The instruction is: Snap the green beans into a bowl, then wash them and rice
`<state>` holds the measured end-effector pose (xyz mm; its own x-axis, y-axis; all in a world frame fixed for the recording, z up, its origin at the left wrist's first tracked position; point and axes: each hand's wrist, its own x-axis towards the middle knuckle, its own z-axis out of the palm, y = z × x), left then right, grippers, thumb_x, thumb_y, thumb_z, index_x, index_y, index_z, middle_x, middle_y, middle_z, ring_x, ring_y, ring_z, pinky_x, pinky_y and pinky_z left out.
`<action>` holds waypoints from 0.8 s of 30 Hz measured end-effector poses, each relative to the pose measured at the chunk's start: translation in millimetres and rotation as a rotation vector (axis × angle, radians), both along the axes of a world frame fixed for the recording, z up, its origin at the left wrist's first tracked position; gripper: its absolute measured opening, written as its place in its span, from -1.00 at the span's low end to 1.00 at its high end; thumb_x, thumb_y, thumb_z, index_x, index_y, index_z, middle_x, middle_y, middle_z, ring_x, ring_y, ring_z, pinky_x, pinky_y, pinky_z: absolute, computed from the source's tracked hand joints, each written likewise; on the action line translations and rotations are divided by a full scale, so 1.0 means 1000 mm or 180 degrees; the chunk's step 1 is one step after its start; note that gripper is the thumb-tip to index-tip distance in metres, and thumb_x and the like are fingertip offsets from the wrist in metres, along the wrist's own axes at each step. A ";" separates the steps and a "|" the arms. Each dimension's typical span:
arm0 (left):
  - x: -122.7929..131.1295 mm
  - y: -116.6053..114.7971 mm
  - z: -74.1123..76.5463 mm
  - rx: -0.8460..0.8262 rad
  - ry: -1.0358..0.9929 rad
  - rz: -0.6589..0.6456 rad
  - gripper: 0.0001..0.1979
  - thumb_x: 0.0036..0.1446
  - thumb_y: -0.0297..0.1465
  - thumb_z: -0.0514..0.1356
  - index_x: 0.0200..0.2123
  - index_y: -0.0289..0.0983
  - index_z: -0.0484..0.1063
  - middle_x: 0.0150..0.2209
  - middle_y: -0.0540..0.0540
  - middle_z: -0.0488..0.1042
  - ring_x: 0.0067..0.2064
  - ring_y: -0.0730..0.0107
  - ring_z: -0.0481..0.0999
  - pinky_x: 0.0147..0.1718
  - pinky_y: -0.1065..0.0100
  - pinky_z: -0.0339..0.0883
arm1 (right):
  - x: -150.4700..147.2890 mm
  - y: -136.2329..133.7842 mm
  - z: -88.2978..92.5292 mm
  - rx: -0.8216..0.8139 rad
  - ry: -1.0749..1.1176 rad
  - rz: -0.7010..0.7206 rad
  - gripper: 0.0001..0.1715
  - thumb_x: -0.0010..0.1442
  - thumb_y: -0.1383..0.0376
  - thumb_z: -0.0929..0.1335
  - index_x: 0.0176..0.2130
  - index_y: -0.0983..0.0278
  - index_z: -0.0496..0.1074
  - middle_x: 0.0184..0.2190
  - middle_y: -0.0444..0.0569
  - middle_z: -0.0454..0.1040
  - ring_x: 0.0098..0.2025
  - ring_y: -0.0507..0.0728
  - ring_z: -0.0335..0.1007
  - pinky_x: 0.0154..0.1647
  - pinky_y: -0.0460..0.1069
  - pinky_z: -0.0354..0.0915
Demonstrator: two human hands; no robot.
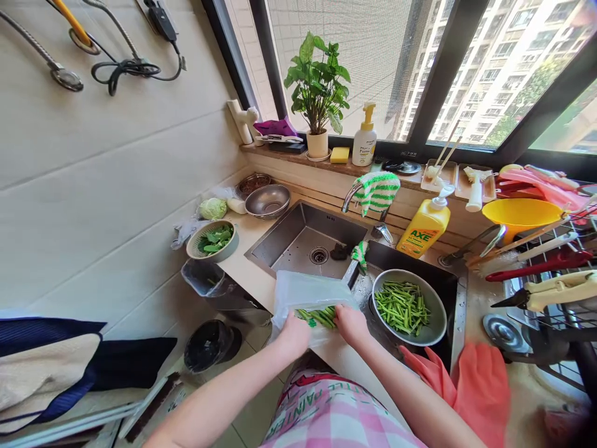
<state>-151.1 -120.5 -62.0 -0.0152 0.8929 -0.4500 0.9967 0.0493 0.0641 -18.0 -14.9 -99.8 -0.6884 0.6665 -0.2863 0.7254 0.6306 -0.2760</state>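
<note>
A clear plastic bag [310, 286] lies at the front edge of the sink, with cut green vegetable stems [321, 316] showing at its opening. My left hand [295, 333] is closed on the left side of the bag's mouth. Gripping the right side of that mouth is my right hand [351, 322], its fingers curled in. To the right of it, a metal bowl [441, 311] full of cut green stems [402, 308] sits in the right sink basin.
The left sink basin [298, 239] has a dark clump near its drain. A colander of leaves [191, 249] and a steel bowl [268, 200] stand left. Red rubber gloves [482, 386] hang at the right front. A yellow detergent bottle [424, 229] stands behind; a dish rack [559, 274] is far right.
</note>
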 end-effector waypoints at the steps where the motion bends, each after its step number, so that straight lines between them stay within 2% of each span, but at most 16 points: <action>1: 0.002 0.001 0.003 -0.0030 0.0011 0.0061 -0.89 -0.05 -0.47 0.21 -0.51 -0.42 0.52 -0.50 -0.30 0.50 -0.36 0.05 0.49 -0.17 0.03 0.15 | 0.001 0.000 0.001 0.0006 0.0006 0.0070 -0.83 0.08 0.35 0.28 -0.27 0.27 0.42 -0.28 0.05 0.48 -0.30 0.16 0.42 -0.38 -0.04 0.20; 4: 0.005 0.004 0.014 -0.0055 -0.0009 0.0214 -0.82 -0.04 -0.38 0.23 -0.42 -0.41 0.51 -0.40 -0.33 0.51 -0.28 0.00 0.49 -0.24 0.11 0.20 | 0.008 -0.001 0.008 -0.0037 0.0083 0.0203 -0.82 0.08 0.39 0.25 -0.35 0.28 0.45 -0.31 0.02 0.46 -0.36 0.13 0.41 -0.42 -0.06 0.17; 6: 0.007 0.004 0.017 0.0086 -0.0503 0.0461 -0.79 0.02 -0.32 0.16 -0.40 -0.37 0.50 -0.37 -0.27 0.51 -0.26 0.05 0.48 -0.31 0.21 0.23 | 0.016 -0.002 0.015 -0.0168 0.0334 0.0246 -0.81 0.09 0.38 0.25 -0.39 0.27 0.46 -0.33 -0.01 0.44 -0.38 0.09 0.38 -0.43 -0.08 0.15; 7: 0.009 0.003 0.016 0.0189 -0.0973 0.0710 -0.77 0.06 -0.30 0.12 -0.42 -0.34 0.48 -0.38 -0.22 0.50 -0.28 0.10 0.48 -0.33 0.24 0.24 | 0.021 -0.001 0.019 -0.0255 0.0525 0.0274 -0.81 0.09 0.37 0.25 -0.40 0.26 0.45 -0.33 -0.03 0.43 -0.38 0.08 0.37 -0.42 -0.08 0.15; 8: 0.011 0.002 0.014 0.0293 -0.1579 0.1086 -0.74 0.09 -0.28 0.08 -0.43 -0.33 0.46 -0.41 -0.18 0.49 -0.30 0.17 0.48 -0.35 0.28 0.24 | 0.027 0.001 0.022 -0.0357 0.0746 0.0314 -0.82 0.10 0.36 0.26 -0.40 0.24 0.45 -0.33 -0.05 0.42 -0.38 0.06 0.35 -0.41 -0.09 0.15; 10: 0.020 -0.002 0.005 0.0431 -0.2971 0.2134 -0.71 0.10 -0.20 0.05 -0.40 -0.31 0.41 -0.43 -0.10 0.46 -0.36 0.30 0.47 -0.38 0.33 0.27 | 0.039 0.006 0.026 -0.0550 0.1174 0.0423 -0.84 0.10 0.35 0.27 -0.40 0.23 0.45 -0.33 -0.07 0.42 -0.36 0.05 0.33 -0.37 -0.09 0.16; 12: 0.033 -0.005 -0.004 0.0486 -0.4115 0.3151 -0.67 0.03 -0.12 0.11 -0.32 -0.29 0.35 -0.40 -0.06 0.45 -0.39 0.41 0.47 -0.39 0.38 0.30 | 0.051 0.011 0.027 -0.0698 0.1461 0.0547 -0.85 0.11 0.33 0.28 -0.41 0.22 0.45 -0.34 -0.08 0.42 -0.32 0.06 0.31 -0.30 -0.08 0.17; 14: 0.047 -0.007 -0.010 0.0578 -0.4816 0.3724 -0.61 -0.07 -0.10 0.21 -0.30 -0.29 0.30 -0.40 -0.05 0.45 -0.41 0.47 0.48 -0.39 0.42 0.32 | 0.062 0.015 0.027 -0.0799 0.1607 0.0664 -0.85 0.11 0.28 0.30 -0.42 0.23 0.46 -0.36 -0.07 0.44 -0.29 0.08 0.29 -0.24 -0.04 0.17; 18: 0.068 -0.005 -0.012 0.0752 -0.5174 0.3791 -0.59 -0.12 -0.12 0.25 -0.34 -0.33 0.29 -0.47 -0.05 0.46 -0.44 0.46 0.49 -0.42 0.44 0.35 | 0.072 0.012 0.031 -0.0848 0.1699 0.0651 -0.82 0.10 0.19 0.32 -0.33 0.21 0.49 -0.39 -0.05 0.46 -0.27 0.13 0.26 -0.22 0.01 0.16; 24: 0.075 -0.004 -0.006 0.1404 -0.5120 0.3357 -0.69 -0.07 -0.22 0.26 -0.32 -0.32 0.34 -0.42 -0.03 0.46 -0.42 0.44 0.50 -0.43 0.42 0.38 | 0.076 0.000 0.033 -0.0677 0.1921 0.0549 -0.76 0.17 0.21 0.25 -0.39 0.21 0.45 -0.49 -0.05 0.40 -0.32 0.12 0.22 -0.28 0.00 0.12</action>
